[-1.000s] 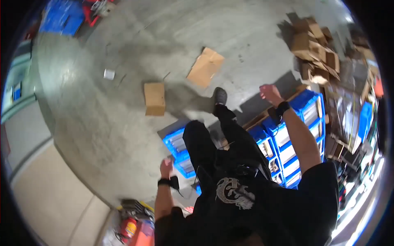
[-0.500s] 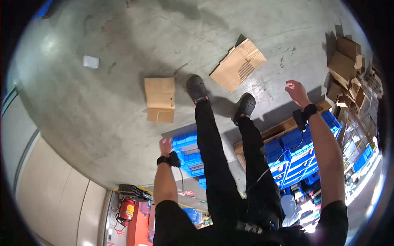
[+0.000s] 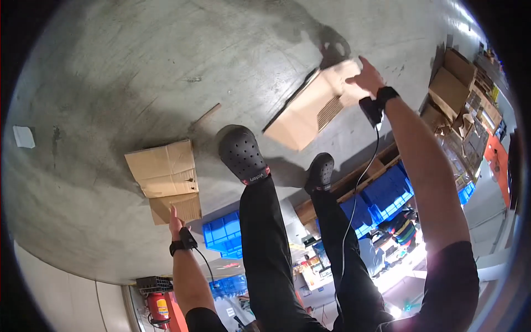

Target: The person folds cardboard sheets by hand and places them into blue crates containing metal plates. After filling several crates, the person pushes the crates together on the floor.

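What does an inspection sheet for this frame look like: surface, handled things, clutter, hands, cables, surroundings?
Surface: grey concrete floor, stained.
Handled things: open cardboard box under the right hand; flattened cardboard box by the left hand.
Clutter: white scrap; thin strip.
Hands: right hand touching the box; left hand open, holding nothing.
Cables: black cable from right wrist device; another at the left wrist.
Surroundings: blue crates, cardboard pile, red fire extinguisher.
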`<action>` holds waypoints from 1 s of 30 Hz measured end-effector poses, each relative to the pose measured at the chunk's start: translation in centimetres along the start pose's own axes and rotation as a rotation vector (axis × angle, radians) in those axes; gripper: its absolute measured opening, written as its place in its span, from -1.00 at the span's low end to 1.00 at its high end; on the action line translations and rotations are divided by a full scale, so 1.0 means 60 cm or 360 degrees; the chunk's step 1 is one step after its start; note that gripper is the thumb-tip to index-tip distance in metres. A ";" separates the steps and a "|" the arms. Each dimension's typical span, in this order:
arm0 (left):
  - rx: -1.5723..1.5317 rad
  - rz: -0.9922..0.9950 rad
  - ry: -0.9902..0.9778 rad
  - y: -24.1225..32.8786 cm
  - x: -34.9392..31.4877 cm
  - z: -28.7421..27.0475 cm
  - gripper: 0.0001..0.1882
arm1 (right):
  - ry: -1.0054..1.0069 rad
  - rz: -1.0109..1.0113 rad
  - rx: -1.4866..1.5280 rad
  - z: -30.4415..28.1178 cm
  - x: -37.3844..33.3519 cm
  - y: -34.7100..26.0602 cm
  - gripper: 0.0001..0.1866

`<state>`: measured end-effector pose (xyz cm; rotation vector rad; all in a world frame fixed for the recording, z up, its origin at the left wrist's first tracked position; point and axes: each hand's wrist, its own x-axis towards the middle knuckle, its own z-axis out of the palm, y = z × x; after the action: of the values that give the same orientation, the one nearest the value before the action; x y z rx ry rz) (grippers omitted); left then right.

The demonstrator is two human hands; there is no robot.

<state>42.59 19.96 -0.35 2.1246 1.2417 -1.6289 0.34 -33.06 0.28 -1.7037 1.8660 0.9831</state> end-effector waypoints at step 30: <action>-0.0027 0.2276 -0.1185 -0.068 -1.129 0.405 -0.56 | 0.0046 0.0002 0.4001 -0.566 -0.801 0.149 -0.68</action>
<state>19.44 -25.54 50.56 1.3669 -0.4624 -1.3070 4.07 -25.79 59.22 0.0228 1.2466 -1.2233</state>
